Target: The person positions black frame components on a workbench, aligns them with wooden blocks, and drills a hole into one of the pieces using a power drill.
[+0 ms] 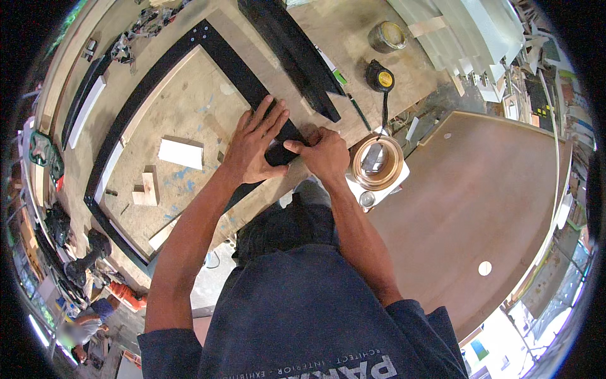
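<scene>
A black four-sided frame with a bowed far-left side lies on the plywood worktop. My left hand rests flat on its right-hand bar, fingers stretched out and a little apart. Beside it, my right hand has curled fingers at the frame's near right corner, thumb laid over the black surface. That hand covers the corner itself. Inside the frame lie a white block and an L-shaped piece of bare wood.
A long black board lies beyond my hands. Rightward are a tape measure, a pencil, a tin and a copper-coloured round container. A large brown panel stands right. Another person is far lower left.
</scene>
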